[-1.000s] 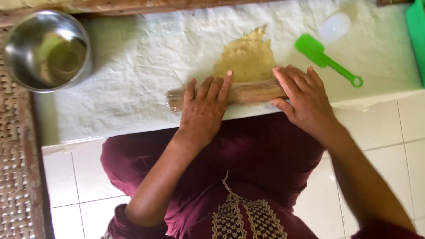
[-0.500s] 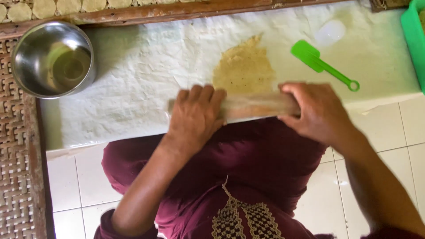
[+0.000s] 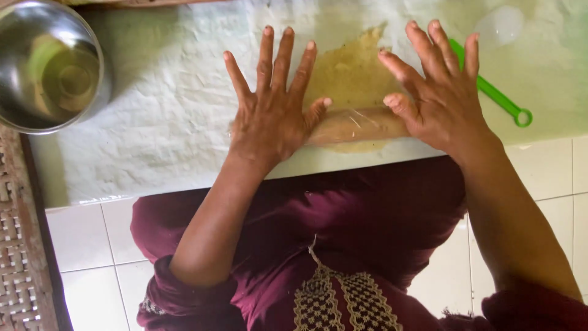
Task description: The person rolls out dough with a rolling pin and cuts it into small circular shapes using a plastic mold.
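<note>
Wooden rolling pin (image 3: 361,125), wrapped in clear film, lies crosswise near the front edge of the white textured work surface (image 3: 159,122), on top of a flat tan dough sheet (image 3: 349,79) that spreads away from the person. No packages, labels or signs in view. Left hand (image 3: 272,107) lies flat w/ fingers spread wide, palm down over the pin's left end, thumb touching the pin; right hand (image 3: 441,92) likewise flat and spread, heel of palm over the pin's right end, fingers reaching past it above dough & surface. Neither hand curls round the pin, both just press on it. Green plastic scraper (image 3: 499,98) lies just beyond the right hand, partly hidden by it. Steel bowl (image 3: 46,67) at far left, well apart. Woven mat (image 3: 18,257) along left edge
</note>
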